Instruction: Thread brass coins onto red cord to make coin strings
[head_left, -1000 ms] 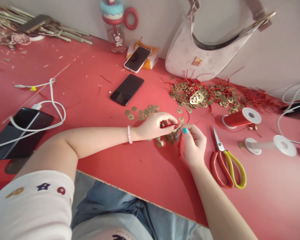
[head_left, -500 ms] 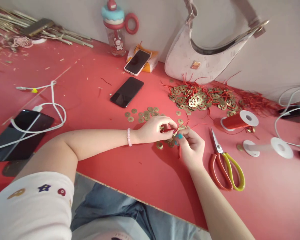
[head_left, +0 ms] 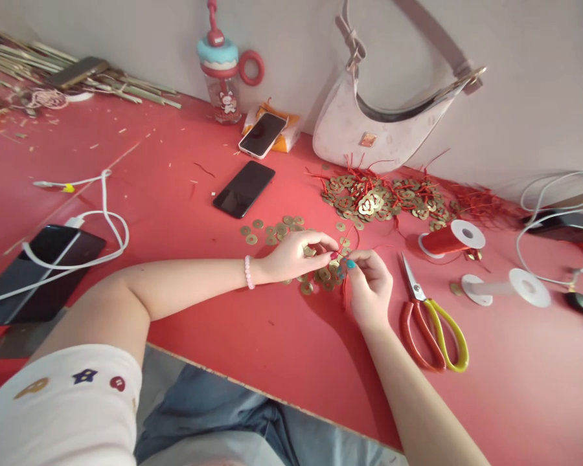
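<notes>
"Where were the two hands?"

"Close together over the red counter (head_left: 272, 349), just above a scatter of brass-coloured coins (head_left: 306, 287). The left hand (head_left: 296, 255) had a pink beaded bracelet (head_left: 248, 272) at its wrist; the right hand (head_left: 372, 285) reached up from below."

"And the grip of each?"

"Both were pinching. The left thumb and forefinger pressed together on a red cord (head_left: 345, 296), and the right thumb and fingertips nipped it just beside them. Whether a coin or a knot sat between the tips could not be told; the fingers hid it."

"Where did the cord run?"

"Between the two sets of fingertips, with a thin length curving up above them and strands hanging below, next to the right hand."

"What lay around them?"

"Behind the hands, a heap of coins tied with red cords (head_left: 369, 202), in front of a pale handbag (head_left: 335, 139). To the right, scissors (head_left: 418, 290) with one red and one yellow handle, their blades partly apart and pointing away; near them, a spool of red thread (head_left: 442, 241) and a whitish spool (head_left: 529, 288), both on their sides."

"And farther back on the left?"

"A black phone (head_left: 244, 189) lay flat, and beyond it a white-edged phone (head_left: 263, 134) leaned on an orange-and-white packet (head_left: 286, 139)."
</notes>
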{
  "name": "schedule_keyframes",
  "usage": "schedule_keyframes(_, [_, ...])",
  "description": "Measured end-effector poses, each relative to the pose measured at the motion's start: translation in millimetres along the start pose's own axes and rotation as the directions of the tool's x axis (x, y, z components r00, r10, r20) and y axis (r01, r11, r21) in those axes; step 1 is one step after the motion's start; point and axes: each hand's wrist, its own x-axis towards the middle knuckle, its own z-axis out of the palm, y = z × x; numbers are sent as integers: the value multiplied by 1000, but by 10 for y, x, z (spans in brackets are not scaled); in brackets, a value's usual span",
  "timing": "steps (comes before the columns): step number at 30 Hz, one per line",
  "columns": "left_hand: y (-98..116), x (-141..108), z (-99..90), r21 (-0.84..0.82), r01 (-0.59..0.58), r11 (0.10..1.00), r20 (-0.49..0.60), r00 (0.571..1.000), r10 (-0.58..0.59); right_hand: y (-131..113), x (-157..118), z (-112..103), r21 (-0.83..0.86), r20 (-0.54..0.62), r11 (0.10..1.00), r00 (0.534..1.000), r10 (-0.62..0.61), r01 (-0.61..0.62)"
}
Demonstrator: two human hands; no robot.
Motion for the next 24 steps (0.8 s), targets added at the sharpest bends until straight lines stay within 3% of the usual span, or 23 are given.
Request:
schedule_keyframes(13, [-61, 28, 4, -121, 51, 991, -129, 989, -66, 43, 4, 32, -114, -73, 993, 997, 31, -39])
schedule_keyframes(16, [-76, 31, 8, -193, 48, 980, -127, 989, -74, 54, 18, 36, -118, -20, 992, 999, 35, -37])
schedule_keyframes(21, [-104, 38, 20, -333, 64, 941, -79, 992, -96, 64, 32, 88, -204, 170, 979, 985, 32, 3])
schedule_keyframes(24, [-105, 57, 24, -381, 83, 921, -91, 988, -127, 53, 32, 111, -290, 198, 957, 979, 56, 4])
